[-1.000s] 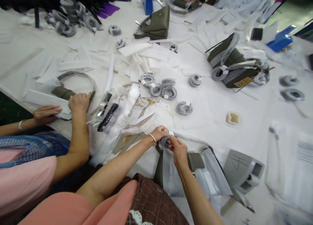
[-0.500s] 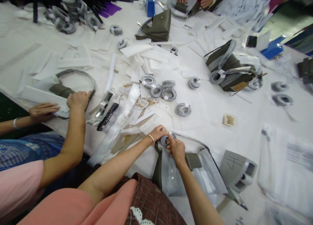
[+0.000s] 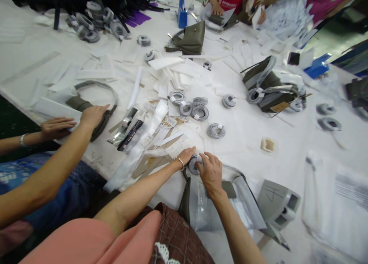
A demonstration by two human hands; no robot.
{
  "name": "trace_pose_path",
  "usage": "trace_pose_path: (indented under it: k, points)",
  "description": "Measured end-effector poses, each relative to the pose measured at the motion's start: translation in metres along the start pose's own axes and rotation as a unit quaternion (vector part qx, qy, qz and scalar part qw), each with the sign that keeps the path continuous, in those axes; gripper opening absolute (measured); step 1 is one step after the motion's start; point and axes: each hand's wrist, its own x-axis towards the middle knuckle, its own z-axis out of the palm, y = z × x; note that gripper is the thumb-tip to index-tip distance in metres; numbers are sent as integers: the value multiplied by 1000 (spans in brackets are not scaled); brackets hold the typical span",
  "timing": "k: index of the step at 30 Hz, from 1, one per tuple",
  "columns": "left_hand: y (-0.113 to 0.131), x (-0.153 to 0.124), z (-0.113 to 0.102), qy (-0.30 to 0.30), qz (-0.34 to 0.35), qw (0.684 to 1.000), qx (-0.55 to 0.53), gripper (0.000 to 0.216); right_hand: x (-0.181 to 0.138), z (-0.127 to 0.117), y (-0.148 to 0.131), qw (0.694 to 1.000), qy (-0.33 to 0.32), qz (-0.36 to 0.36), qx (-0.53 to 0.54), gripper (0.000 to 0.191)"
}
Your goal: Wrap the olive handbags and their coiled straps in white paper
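Observation:
Both my hands meet at the near edge of the white table (image 3: 253, 122). My left hand (image 3: 186, 156), with a thin bracelet on the wrist, and my right hand (image 3: 211, 172) are both closed around a small coiled grey strap roll (image 3: 194, 164) held between them. Just below the roll lies an olive bag (image 3: 227, 189) partly wrapped in clear plastic film (image 3: 201, 206), its dark handle running under my right wrist. Several more coiled grey rolls (image 3: 198, 110) lie a little farther up the table.
A co-worker's two hands (image 3: 92, 116) press on an olive bag with white paper at the left. White paper strips (image 3: 178, 70) litter the middle. More olive bags (image 3: 189, 41) sit farther back. A grey tape dispenser (image 3: 277, 204) stands at the right, a person in red at the far end.
My hands have drawn closer together around the coil, the right hand now covering more of it. The co-worker's right hand has flattened out on the bag. The view has tilted slightly.

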Motion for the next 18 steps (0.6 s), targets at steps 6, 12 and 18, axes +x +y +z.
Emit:
trace_pose_path:
  k: [6,12,18]
  points:
    - [-7,5,-1,-1,38,999,30,55,28,10,1,989,-102,-49,-99,26]
    - [-5,3,-2,-4,44,997,61,54,24,20,8,990,-93,-25,-98,31]
    - [2,-2,-5,-14,36,995,97,57,16,21,17,996,-58,24,-63,35]
